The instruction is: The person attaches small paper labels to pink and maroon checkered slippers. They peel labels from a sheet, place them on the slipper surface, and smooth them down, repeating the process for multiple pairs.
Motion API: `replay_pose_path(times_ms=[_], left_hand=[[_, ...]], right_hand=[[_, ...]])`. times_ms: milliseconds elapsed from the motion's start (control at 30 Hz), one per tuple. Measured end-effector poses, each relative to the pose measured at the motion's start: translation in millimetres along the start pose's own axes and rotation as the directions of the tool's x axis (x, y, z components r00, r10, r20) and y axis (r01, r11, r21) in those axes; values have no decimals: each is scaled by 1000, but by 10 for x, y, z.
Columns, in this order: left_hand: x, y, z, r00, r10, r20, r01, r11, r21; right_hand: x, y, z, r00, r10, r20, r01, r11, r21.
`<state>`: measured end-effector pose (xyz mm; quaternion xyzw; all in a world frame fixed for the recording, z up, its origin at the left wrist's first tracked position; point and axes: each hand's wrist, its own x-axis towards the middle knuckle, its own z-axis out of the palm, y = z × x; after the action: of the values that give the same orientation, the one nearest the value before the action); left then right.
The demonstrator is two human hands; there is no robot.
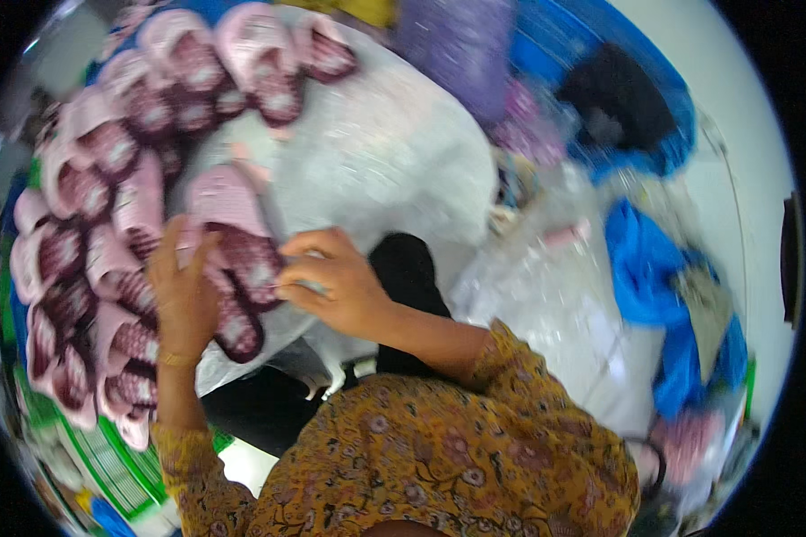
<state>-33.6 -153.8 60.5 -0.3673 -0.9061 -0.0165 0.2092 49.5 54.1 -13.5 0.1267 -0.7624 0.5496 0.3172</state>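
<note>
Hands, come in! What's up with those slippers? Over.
Left hand on pink-and-maroon, round-toed, rubbery-looking slipper. Right hand beside neighbouring slipper, grip unclear. Matching slippers crowd the left side.

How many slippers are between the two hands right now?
2. The upper slipper in the picture lies nearer the right hand; the lower slipper is beside it, partly covered by the left hand. Another could be hidden underneath.

A blue tub [683, 106] contains black material [620, 100]; a purple bundle [455, 55] appears beside it. Blue sheeting [640, 268] lies at right. A green slatted crate [121, 465] sits lower left.
</note>
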Motion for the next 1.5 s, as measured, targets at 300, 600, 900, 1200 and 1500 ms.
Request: replay_pose_path(times_ms=[300, 600, 900, 1200, 1500], left_hand=[[-231, 1220, 6, 866, -77, 494, 461, -259, -849], [-2, 1587, 664, 825, -138, 549, 544, -75, -836], [86, 2398, 1407, 983, 174, 60, -61, 615, -786], [107, 2448, 1542, 947, 318, -45, -255, 658, -709], [101, 2435, 1536, 938, 345, -42, -267, 636, -724]], right_hand=[[-327, -110, -293, 987, 77, -141, -38, 965, 260], [-852, 453, -865, 883, 361, -302, -303, 927, 221], [-3299, 2442, -1442, 245, 864, -440, -969, 235, -78], [-3885, 3312, -1843, -52, 891, -450, -948, -186, -260], [-3657, 3242, -1907, -188, 691, -698, -942, -329, -71]])
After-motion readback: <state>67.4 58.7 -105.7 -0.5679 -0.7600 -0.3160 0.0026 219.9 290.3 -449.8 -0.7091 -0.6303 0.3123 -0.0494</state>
